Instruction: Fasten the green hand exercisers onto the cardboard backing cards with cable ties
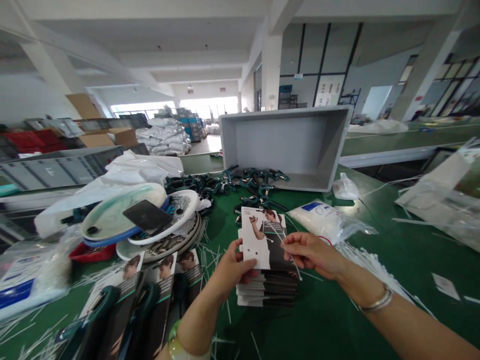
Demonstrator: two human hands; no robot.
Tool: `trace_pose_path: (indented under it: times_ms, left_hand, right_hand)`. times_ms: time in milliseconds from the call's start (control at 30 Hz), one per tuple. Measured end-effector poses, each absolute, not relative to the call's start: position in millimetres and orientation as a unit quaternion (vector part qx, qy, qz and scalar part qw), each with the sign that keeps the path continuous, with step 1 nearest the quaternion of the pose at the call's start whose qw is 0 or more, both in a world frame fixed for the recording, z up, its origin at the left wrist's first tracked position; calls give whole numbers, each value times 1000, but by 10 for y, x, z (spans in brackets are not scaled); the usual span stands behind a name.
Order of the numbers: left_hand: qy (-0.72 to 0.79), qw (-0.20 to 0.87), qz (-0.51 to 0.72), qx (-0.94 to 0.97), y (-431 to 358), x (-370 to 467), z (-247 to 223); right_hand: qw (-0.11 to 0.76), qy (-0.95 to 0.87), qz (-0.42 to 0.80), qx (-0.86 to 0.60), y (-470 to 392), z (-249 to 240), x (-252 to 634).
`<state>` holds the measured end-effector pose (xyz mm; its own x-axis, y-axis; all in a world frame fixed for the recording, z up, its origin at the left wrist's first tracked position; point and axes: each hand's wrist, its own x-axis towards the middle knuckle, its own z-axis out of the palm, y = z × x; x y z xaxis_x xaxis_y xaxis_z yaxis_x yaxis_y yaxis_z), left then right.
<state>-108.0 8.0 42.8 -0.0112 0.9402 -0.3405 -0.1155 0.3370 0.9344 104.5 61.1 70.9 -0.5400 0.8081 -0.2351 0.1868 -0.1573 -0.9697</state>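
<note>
My left hand (234, 267) grips the lower left edge of a printed backing card (258, 237), thumb on its face. The card has small punched holes and is tilted up over a stack of similar cards (251, 295). In my right hand (313, 252) a thin white cable tie (278, 234) is pinched between thumb and fingers, lying across the card's right side. Whether the tie passes through a hole I cannot tell. To the left lie several cards with dark green-handled hand tools (140, 312) on them.
Behind the cards, a grey bin (285, 145) lies on its side with a pile of green-handled tools (258, 185) before it. Round trays (123, 210) with a phone (147, 217) stand left. Loose white cable ties (369, 267) and a plastic bag (318, 220) lie right.
</note>
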Motion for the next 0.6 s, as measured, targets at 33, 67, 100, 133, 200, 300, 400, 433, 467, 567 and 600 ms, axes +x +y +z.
trace_pose_path:
  times_ms: [33,67,100,133,200,300,400,433,467,567,600]
  left_hand:
    - [559,594,446,367,75,-1090,429]
    - [563,589,451,365,72,-1103,427]
    - [564,584,455,365,70,-1116,422]
    - [564,581,458,366,67,-1129,415]
    - [560,581,463,367,61,-1147,398]
    - [551,583,473,365,51,-1157,375]
    - [543,584,478,368,43,-1159,363]
    - [540,585,479,370,40,-1160,365]
    - [537,585,479,374,37,-1161,370]
    - [528,586,480,384,24,-1161,405]
    - [527,585,481,386,21,-1160,419]
  right_hand:
    - [221,-655,592,-415,587,735,1035]
    - [197,-718,521,-418,555,769,1028]
    - [171,-783,428,-418,519,809,1024]
    - [145,-839,321,-416,479,852,1022]
    - [98,-904,115,-400,404,937,1016]
    - [50,-933,-65,-351,343,1025,985]
    - [53,-942,-151,-296,361,1051,927]
    - [58,-943,-169,-282,378,1050,906]
    - [63,-943,-184,-271,397,1048,884]
    - [70,-943,-220,-240,446,1063,825]
    - [69,-944,-228,-227,457,1080,807]
